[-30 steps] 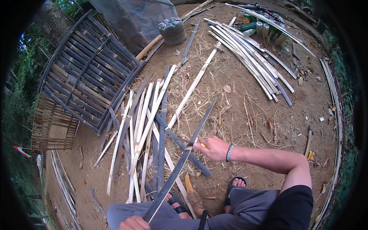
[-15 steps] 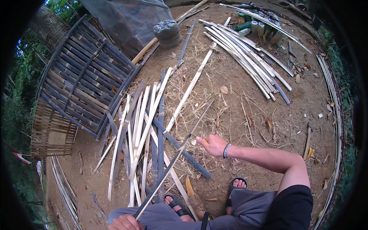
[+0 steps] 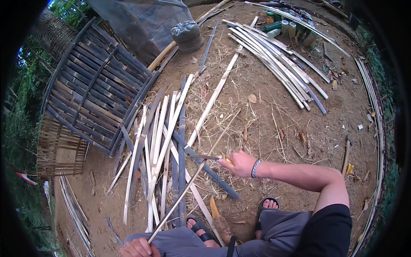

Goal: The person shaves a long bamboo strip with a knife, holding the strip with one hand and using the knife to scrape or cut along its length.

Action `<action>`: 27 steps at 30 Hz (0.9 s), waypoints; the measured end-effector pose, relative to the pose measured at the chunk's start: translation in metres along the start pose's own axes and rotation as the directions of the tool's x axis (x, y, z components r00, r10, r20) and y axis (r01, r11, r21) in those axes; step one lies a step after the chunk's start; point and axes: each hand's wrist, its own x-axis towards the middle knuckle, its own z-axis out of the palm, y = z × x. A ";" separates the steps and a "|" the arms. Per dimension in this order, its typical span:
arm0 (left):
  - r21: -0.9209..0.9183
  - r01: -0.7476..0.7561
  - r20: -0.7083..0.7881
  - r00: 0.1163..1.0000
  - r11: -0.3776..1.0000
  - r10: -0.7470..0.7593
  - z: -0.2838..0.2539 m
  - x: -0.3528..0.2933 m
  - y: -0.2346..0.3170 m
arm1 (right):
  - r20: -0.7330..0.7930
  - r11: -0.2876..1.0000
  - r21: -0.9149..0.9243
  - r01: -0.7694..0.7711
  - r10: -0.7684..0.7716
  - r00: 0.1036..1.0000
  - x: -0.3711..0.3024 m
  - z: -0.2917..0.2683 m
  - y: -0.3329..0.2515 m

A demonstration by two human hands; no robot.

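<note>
My left hand (image 3: 140, 247), low in the view by my lap, is closed around the near end of a long thin bamboo strip (image 3: 184, 190). The strip slants up and away to the right, its pale side showing. My right hand (image 3: 240, 164) grips a knife with a yellow handle. Its dark blade (image 3: 209, 157) points left and lies across the strip partway along; whether it presses into the bamboo I cannot tell. Underneath, a pile of split bamboo slats (image 3: 156, 145), some pale and some dark, rests on the ground.
A dark slatted bamboo panel (image 3: 92, 81) leans at the left. More pale slats (image 3: 278, 64) lie at the far right, near several jars (image 3: 292, 30). Shavings (image 3: 214, 115) litter the brown soil. A tool with an orange-yellow end (image 3: 216, 210) lies between my sandalled feet.
The strip has turned from its dark side to its pale side. The knife blade has swung to point left across it. Both hands stay closed in nearly the same places.
</note>
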 end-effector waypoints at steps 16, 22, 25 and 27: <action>0.035 -0.023 0.234 0.972 0.999 0.014 0.001 0.001 -0.002 | 0.047 0.997 0.063 -0.053 0.050 0.998 0.001 0.000 0.001; -0.069 -0.016 0.406 0.913 0.997 0.043 0.008 0.002 0.000 | 0.050 0.943 0.079 -0.325 0.321 0.946 0.010 -0.022 0.049; -0.018 0.002 0.391 0.921 1.000 0.005 0.002 0.003 0.032 | 0.110 0.988 0.110 -0.111 0.099 0.989 -0.016 0.003 -0.005; -0.053 0.013 0.305 0.952 0.999 0.004 -0.001 0.005 0.048 | 0.115 0.995 0.090 -0.046 0.036 0.993 -0.026 0.008 -0.018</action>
